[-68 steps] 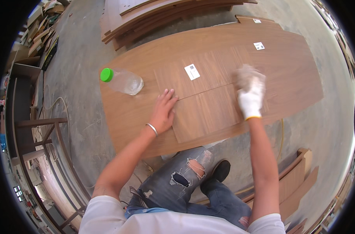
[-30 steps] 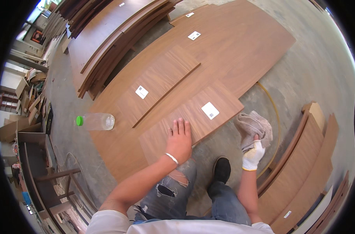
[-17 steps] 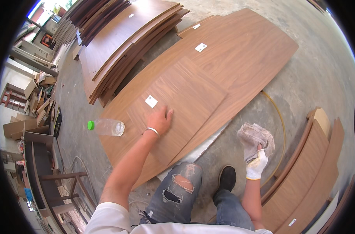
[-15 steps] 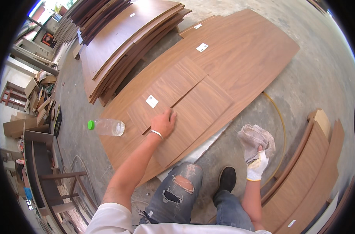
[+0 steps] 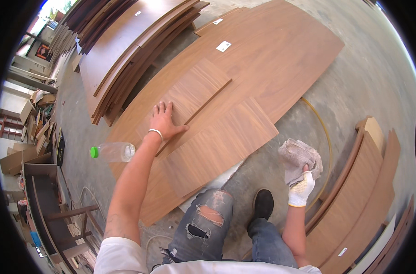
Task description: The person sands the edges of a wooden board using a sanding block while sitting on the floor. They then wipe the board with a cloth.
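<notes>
My bare left hand (image 5: 166, 124) lies with fingers spread on the farther of two narrow wood-grain boards (image 5: 203, 84); the white label seen there before is now hidden under it. The nearer narrow board (image 5: 221, 141) lies apart from it, toward my knees, with a wide gap between them. Both rest on a large brown wood panel (image 5: 281, 59). My right hand (image 5: 302, 188), in a white glove, grips a crumpled greyish rag (image 5: 300, 160) above the concrete floor, right of the panel.
A clear plastic bottle with a green cap (image 5: 113, 151) lies by the panel's left edge. Stacked panels (image 5: 125, 55) stand beyond it. More boards (image 5: 349, 196) lie at right, beside a yellow hose (image 5: 325, 123). A dark wooden frame (image 5: 75, 212) is at left.
The two narrow boards have moved apart, the nearer one toward me and overhanging the panel's edge. My left hand has shifted up and left onto the farther board, its fingers spreading. The right keeps the rag.
</notes>
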Motion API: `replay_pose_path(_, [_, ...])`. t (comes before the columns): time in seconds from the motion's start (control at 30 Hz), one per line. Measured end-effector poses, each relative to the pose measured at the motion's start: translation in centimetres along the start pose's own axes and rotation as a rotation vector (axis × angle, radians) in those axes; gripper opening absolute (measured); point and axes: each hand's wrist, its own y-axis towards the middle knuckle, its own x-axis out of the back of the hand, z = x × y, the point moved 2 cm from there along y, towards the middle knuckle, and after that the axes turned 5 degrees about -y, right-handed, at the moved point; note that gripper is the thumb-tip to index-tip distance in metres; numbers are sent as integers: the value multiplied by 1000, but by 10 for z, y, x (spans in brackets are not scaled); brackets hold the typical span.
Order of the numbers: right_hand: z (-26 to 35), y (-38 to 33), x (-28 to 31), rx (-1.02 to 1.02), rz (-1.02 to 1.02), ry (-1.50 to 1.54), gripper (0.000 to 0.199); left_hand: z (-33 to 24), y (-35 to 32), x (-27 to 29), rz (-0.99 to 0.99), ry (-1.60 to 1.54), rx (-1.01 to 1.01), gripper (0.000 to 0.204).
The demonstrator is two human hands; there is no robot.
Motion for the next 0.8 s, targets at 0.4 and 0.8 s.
replay_pose_path(0.4, [0, 3, 13, -23, -68, 45, 50, 17, 9, 17, -52, 272, -239, 64])
replay_pose_path(0.8, [2, 5, 30, -143, -149, 133, 50, 67, 68, 62, -278, -744, -306, 38])
